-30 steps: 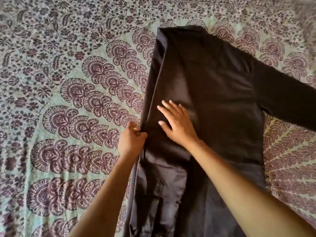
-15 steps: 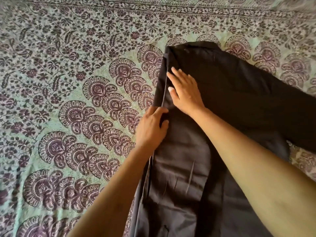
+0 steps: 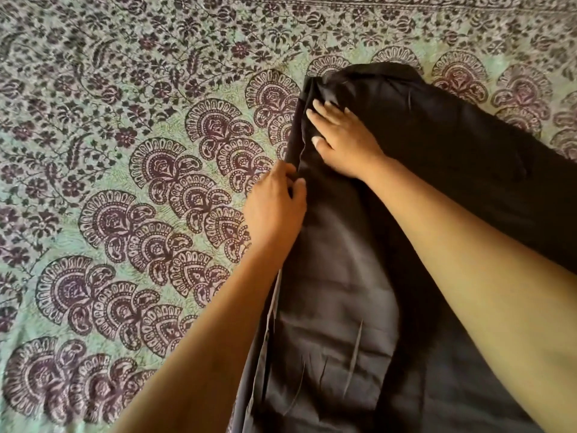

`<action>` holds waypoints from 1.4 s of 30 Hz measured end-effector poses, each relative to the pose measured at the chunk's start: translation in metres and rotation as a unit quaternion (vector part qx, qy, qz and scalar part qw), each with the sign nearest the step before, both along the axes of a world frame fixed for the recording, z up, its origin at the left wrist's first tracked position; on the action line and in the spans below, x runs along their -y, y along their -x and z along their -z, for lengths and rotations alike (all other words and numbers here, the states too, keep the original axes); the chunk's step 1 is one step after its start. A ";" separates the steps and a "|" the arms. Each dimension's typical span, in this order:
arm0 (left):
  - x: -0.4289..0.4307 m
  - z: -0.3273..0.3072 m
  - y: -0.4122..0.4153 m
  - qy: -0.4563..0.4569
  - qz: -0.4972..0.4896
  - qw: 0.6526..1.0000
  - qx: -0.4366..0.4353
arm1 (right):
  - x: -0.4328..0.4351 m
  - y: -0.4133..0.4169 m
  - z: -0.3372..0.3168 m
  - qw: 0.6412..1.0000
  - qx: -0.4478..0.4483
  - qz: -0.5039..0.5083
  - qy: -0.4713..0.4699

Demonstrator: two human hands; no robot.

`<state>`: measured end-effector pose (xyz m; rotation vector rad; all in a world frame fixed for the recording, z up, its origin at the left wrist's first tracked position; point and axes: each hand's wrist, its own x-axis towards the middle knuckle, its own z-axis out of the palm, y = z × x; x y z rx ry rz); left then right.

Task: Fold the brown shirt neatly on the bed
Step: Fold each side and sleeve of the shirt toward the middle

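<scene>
There was one brown shirt (image 3: 343, 307). It lay flat on one bed cover (image 3: 125, 120) with purple swirls on green. Two hands worked on it. The left hand (image 3: 274, 207) pinched the shirt's folded left edge. The right hand (image 3: 343, 135) lay flat on the cloth just beside it, with its fingers straight, pressing down. Since half a second before, both hands had slid up that edge, nearer the top of the shirt.
</scene>
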<state>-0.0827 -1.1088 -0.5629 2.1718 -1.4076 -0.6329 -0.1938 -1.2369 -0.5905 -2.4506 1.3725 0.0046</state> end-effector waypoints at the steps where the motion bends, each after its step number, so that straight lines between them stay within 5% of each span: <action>1: 0.004 0.001 0.000 -0.027 0.010 1.000 0.001 | 0.002 0.002 0.001 0.999 -0.036 -0.014 -0.005; 5: 0.009 0.002 -0.005 -0.113 0.029 0.993 -0.005 | 0.001 0.005 0.000 0.996 -0.088 -0.029 0.008; 10: -0.008 0.001 -0.022 -0.117 -0.040 0.992 -0.038 | -0.006 0.002 -0.002 0.989 -0.143 -0.017 0.039; 16: -0.028 -0.006 -0.018 -0.040 0.015 0.994 0.098 | -0.015 -0.004 -0.012 0.984 -0.171 0.000 0.046; 19: -0.045 -0.007 -0.010 0.095 0.150 0.978 0.108 | -0.037 0.006 -0.017 0.997 0.003 -0.008 0.082; 21: -0.065 0.008 -0.008 0.117 0.310 0.936 0.121 | -0.056 0.020 -0.017 0.993 0.073 -0.008 0.091; 24: -0.105 0.037 -0.022 0.064 0.445 0.873 0.191 | -0.079 0.052 -0.010 0.999 0.027 -0.003 0.038; 27: -0.130 0.045 -0.031 0.031 0.439 0.870 0.224 | -0.092 0.077 -0.006 0.998 -0.033 0.004 -0.057; 29: -0.130 0.041 -0.030 0.019 0.436 0.872 0.223 | -0.100 0.077 -0.011 0.985 0.107 0.090 -0.102; 31: -0.123 0.031 -0.027 0.014 0.427 0.882 0.199 | -0.112 0.072 -0.017 0.949 0.226 0.219 -0.026; 34: -0.106 0.010 -0.018 0.048 0.347 0.929 0.118 | -0.137 0.077 -0.020 0.907 0.192 0.375 0.008; 38: -0.068 -0.001 0.000 0.030 0.233 0.968 0.092 | -0.171 0.090 -0.021 0.894 0.188 0.387 -0.122; 42: -0.049 0.014 -0.003 -0.110 0.267 0.940 0.184 | -0.173 0.095 -0.023 0.921 0.129 0.337 -0.148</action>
